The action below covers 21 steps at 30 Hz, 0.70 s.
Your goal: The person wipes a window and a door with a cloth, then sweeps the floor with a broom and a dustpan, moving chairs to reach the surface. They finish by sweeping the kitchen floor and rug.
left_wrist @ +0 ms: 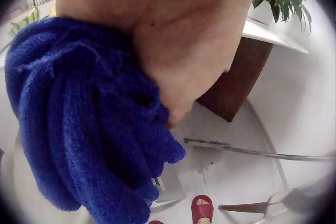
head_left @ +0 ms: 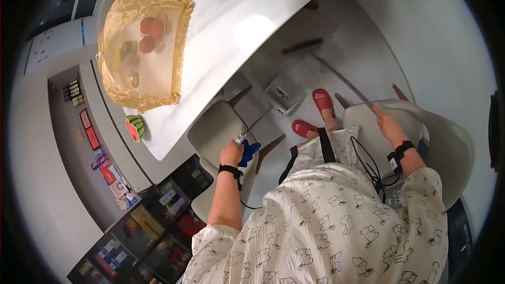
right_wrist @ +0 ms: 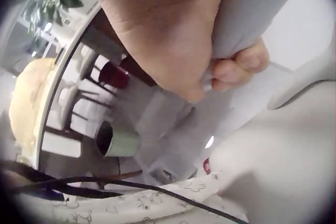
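Note:
My left hand [head_left: 231, 154] grips the handle of a long-handled dustpan [head_left: 284, 93], whose pale pan rests on the floor between the chairs. A blue fluffy cloth [left_wrist: 79, 124] hangs bunched against that same hand in the left wrist view. In my right hand [head_left: 390, 128] is the upper end of a broom's handle [head_left: 344, 80]. The broom head [head_left: 302, 47] lies on the floor beyond the dustpan, apart from it. Close up in the right wrist view, the fingers [right_wrist: 231, 71] curl round the grey handle [right_wrist: 252, 11].
A white table [head_left: 221, 42] carries a yellow lace food cover [head_left: 113, 21] over fruit and a watermelon piece [head_left: 135, 128]. One chair [head_left: 215, 126] stands at left, another [head_left: 447, 142] at right. Red slippers [head_left: 323, 100] are on the person's feet. A green bin [right_wrist: 123, 142] stands under the table.

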Tool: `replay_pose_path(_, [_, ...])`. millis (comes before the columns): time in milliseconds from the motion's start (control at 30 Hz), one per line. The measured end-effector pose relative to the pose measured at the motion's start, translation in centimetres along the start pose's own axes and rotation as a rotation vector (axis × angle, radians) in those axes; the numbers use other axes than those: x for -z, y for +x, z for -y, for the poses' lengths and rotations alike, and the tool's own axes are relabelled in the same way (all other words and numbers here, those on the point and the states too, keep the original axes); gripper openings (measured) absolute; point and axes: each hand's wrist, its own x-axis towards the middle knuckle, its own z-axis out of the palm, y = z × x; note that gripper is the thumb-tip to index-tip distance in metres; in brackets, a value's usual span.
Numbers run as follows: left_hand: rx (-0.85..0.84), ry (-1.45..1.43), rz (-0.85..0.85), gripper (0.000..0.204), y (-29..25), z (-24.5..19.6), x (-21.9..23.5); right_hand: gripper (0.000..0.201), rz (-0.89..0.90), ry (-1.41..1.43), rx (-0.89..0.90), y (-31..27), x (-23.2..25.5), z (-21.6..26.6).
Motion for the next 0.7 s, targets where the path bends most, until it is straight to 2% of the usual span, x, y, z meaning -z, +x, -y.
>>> replay_pose_path(67, [0.022,-0.003,0.004,0.035,0.1,0.6,-0.5,0.046,-0.027,0.022,-0.048,1.0,0.2,-1.0])
replay_pose_path(133, [0.043,-0.005,0.008,0.034,0.2,0.6,-0.6,0.045,-0.222,0.118,-0.004,4.8,0.1,-1.5])
replay_pose_path(233, [0.044,-0.030,0.021,0.031,0.4,0.2,-0.3,0.048,-0.172,0.226,-0.014,10.5,-3.7,-1.9])
replay_pose_path(300, [0.050,-0.041,0.017,0.031,0.7,0.7,-0.2,0.051,-0.012,0.190,0.017,8.7,-6.3,-0.3])
replay_pose_path(333, [0.049,-0.045,0.009,0.031,1.0,1.2,-0.1,0.052,0.022,0.261,0.075,7.6,-8.7,-0.1])
replay_pose_path(367, [0.049,-0.047,0.004,0.030,1.0,1.7,-0.1,0.053,0.142,0.216,0.010,5.4,-8.8,2.3])
replay_pose_path(433, [0.047,-0.044,-0.030,0.029,1.5,3.4,-0.9,0.053,0.350,0.234,-0.009,3.1,-9.7,5.2])
replay_pose_path(467, [0.059,-0.048,-0.042,0.028,1.7,4.4,-1.4,0.053,0.359,0.212,-0.002,2.4,-9.2,7.5])
replay_pose_path(533, [0.082,-0.064,-0.022,0.028,2.1,6.5,-2.3,0.052,0.604,0.376,-0.057,1.4,-8.2,11.6])
replay_pose_path(567, [0.095,-0.082,-0.006,0.027,2.1,7.1,-2.6,0.050,0.591,0.474,-0.043,1.1,-8.3,12.5])
replay_pose_path(700, [0.116,-0.110,0.015,0.026,1.4,7.7,-3.5,0.049,0.556,0.491,-0.001,-0.9,-4.3,14.1])
